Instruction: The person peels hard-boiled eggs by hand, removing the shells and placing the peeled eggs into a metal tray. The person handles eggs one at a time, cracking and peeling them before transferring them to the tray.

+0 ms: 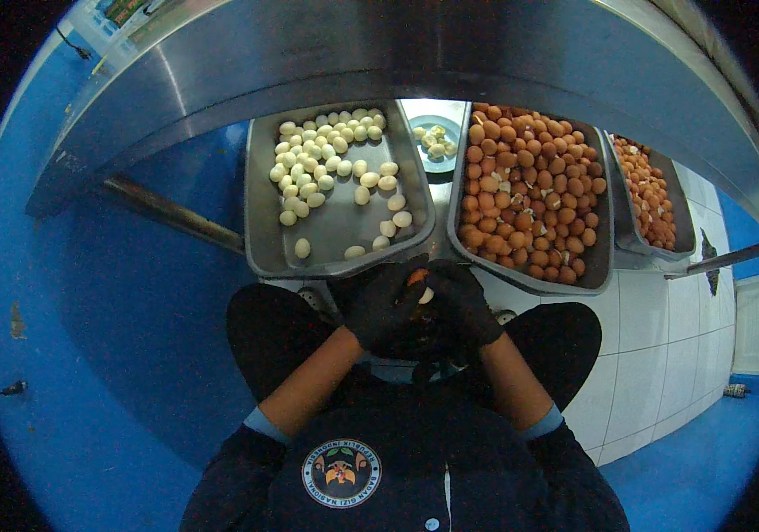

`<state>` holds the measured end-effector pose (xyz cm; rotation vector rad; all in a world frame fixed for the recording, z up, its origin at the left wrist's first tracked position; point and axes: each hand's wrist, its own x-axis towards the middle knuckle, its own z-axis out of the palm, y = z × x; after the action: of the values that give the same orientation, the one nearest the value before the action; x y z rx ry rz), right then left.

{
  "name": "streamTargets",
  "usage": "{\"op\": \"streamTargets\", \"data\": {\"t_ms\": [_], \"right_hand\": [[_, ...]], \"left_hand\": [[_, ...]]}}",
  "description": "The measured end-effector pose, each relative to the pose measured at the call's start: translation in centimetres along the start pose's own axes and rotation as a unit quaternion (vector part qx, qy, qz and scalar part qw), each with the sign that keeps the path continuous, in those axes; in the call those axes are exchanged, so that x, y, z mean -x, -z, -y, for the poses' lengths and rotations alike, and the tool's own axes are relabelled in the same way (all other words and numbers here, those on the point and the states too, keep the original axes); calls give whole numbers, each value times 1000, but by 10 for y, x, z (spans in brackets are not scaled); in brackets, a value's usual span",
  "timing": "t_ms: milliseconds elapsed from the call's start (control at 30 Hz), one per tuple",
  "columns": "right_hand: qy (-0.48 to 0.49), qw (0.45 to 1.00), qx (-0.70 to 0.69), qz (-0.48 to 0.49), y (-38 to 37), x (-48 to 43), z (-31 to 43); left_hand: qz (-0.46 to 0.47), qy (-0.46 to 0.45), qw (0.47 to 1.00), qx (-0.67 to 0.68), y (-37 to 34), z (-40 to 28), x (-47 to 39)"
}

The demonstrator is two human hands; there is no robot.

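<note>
My left hand (386, 299) and my right hand (462, 299), both in black gloves, meet low in front of me around one partly peeled egg (426, 294). Brown shell shows at its top and white below; the fingers hide much of it. Ahead on the left, a grey metal tray (346, 269) holds many peeled white eggs. A second deep tray (532, 286) on the right is heaped with brown eggs (525, 158), with white shell bits among them. Between the trays, a light blue plate (422, 124) carries several pale, broken-looking egg pieces (437, 143).
A stainless steel table edge (379, 60) arches over the far side of the trays. Further right stands another tray (678, 246) of brown eggs. Metal bars (173, 213) run at both sides. The floor is blue with white tiles (638, 339). A plug (17, 388) lies far left.
</note>
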<state>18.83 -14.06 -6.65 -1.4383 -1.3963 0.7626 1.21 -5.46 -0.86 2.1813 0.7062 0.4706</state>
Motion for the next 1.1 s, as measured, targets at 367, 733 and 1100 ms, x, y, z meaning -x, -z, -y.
{"op": "streamTargets", "data": {"t_ms": [367,733,1100], "right_hand": [[-199,958,-206,-29,4,-6,44],[-18,999,35,-24,3,-2,24],[62,997,52,12,-70,-89,119]], "left_hand": [[-8,21,1000,-11,-13,19,7],[-18,66,996,-53,-5,13,2],[-55,5,998,11,22,15,-1]]}}
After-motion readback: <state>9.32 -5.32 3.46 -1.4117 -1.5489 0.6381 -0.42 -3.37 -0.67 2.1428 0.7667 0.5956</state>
